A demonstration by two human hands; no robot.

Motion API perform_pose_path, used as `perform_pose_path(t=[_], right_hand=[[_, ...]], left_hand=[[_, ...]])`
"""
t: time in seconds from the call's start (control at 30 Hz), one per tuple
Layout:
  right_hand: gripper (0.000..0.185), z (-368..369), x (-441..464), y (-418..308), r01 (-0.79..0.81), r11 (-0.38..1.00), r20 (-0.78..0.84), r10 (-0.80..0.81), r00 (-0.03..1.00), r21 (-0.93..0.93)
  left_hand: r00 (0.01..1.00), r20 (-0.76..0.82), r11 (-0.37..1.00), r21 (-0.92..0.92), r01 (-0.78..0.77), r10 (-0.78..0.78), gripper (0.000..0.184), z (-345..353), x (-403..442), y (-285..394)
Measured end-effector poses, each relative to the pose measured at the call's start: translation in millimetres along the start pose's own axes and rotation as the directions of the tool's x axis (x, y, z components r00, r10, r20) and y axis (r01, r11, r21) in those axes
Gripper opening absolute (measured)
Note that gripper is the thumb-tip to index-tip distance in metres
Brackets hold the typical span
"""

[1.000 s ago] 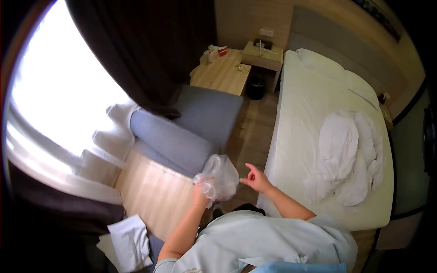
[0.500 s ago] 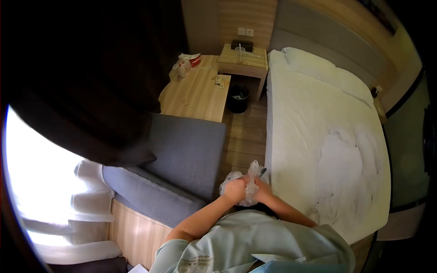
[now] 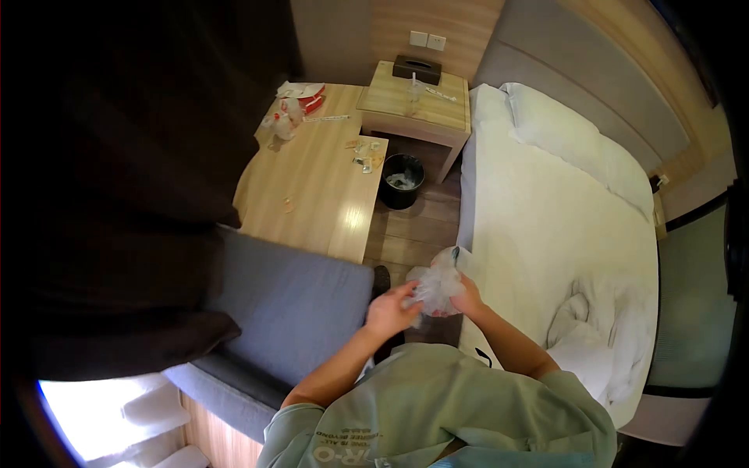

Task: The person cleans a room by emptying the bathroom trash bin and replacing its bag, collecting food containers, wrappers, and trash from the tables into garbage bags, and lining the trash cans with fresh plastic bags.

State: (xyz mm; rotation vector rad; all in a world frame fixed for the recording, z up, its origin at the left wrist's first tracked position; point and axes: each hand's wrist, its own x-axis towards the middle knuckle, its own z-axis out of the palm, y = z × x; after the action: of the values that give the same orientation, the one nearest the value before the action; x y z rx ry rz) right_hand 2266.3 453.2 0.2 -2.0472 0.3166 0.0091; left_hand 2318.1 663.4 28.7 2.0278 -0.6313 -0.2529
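A crumpled clear plastic bag [image 3: 437, 287] is between the person's two hands, held up in front of the body above the strip of floor [image 3: 409, 228] that runs beside the bed [image 3: 546, 207]. The right hand [image 3: 466, 297] has its grip closed on the bag's right side, with fingertips showing under the lower edge. The left hand [image 3: 392, 312] is at the bag's left side, fingers a little apart and touching the plastic; whether that grip pinches it, I cannot tell. A small dark streak shows near the top of the bag, too blurred to name.

Ahead and to the left is a wooden counter [image 3: 316, 183]. At its far end sits a group of white and red bags [image 3: 290, 113], and near its right edge lie some small packets [image 3: 365, 154]. A nightstand [image 3: 390, 105] joins the counter's far right corner, carrying a black tissue box [image 3: 417, 69] and a clear cup [image 3: 413, 101] with a straw standing in it. A black bin [image 3: 402, 191] stands on the floor just beside the counter, with pale litter inside.

A grey sofa [image 3: 289, 285] lies left of the hands, partly under a dark curtain [image 3: 133, 195]. On the bed, a rumpled white quilt [image 3: 589, 343] lies near the right forearm, and pillows [image 3: 558, 121] rest against the headboard [image 3: 597, 70].
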Motion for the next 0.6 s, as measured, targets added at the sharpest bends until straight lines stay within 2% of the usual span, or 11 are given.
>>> perform_pose_path(t=[0.07, 0.13, 0.17, 0.23, 0.27, 0.37, 0.43, 0.47, 0.53, 0.57, 0.6], right_hand=[[0.031, -6, 52, 36, -0.098, 0.987, -0.02, 0.096, 0.995, -0.127], [0.029, -9, 107, 68, -0.011, 0.958, -0.063, -0.007, 0.998, -0.287], [0.029, -14, 135, 71, -0.023, 0.955, -0.047, 0.009, 0.999, -0.296], [0.027, -14, 189, 72, -0.178, 0.886, -0.065, 0.166, 0.984, -0.427], [0.027, -16, 215, 72, -0.19, 0.886, -0.053, 0.185, 0.981, -0.422], [0.025, -20, 293, 80, -0.11, 0.92, 0.017, 0.125, 0.992, -0.376], [0.021, -11, 337, 106, -0.201, 0.911, -0.142, 0.16, 0.977, -0.359], [0.021, -10, 361, 116, -0.202, 0.91, -0.127, 0.167, 0.978, -0.361], [0.02, -7, 405, 135, -0.069, 0.754, -0.011, 0.081, 0.997, -0.653], [0.019, 6, 428, 176, -0.302, 0.834, -0.185, 0.243, 0.952, -0.462], [0.019, 7, 447, 180, -0.29, 0.836, -0.16, 0.243, 0.957, -0.466]], left_hand=[[0.969, 0.012, 0.968, -0.046, 0.247, -0.247, 0.042, -13, 26, -52], [0.906, -0.055, 0.906, -0.082, 0.415, -0.42, 0.042, -5, 34, -141], [0.841, -0.078, 0.844, -0.082, 0.531, -0.536, 0.041, -15, 39, -157], [0.772, -0.092, 0.777, -0.041, 0.628, -0.629, 0.039, -48, 66, -156], [0.761, -0.082, 0.764, -0.033, 0.644, -0.644, 0.039, -58, 77, -163], [0.881, -0.122, 0.855, 0.211, 0.474, -0.458, 0.036, -76, 117, -171], [0.868, -0.136, 0.848, 0.189, 0.495, -0.477, 0.035, -85, 146, -164], [0.861, -0.141, 0.843, 0.18, 0.508, -0.489, 0.035, -87, 158, -164], [0.821, -0.17, 0.821, 0.089, 0.564, -0.545, 0.034, -81, 163, -173], [0.802, -0.183, 0.808, 0.057, 0.586, -0.569, 0.034, -77, 163, -180], [0.675, -0.19, 0.7, -0.131, 0.702, -0.713, 0.035, -68, 155, -192]])
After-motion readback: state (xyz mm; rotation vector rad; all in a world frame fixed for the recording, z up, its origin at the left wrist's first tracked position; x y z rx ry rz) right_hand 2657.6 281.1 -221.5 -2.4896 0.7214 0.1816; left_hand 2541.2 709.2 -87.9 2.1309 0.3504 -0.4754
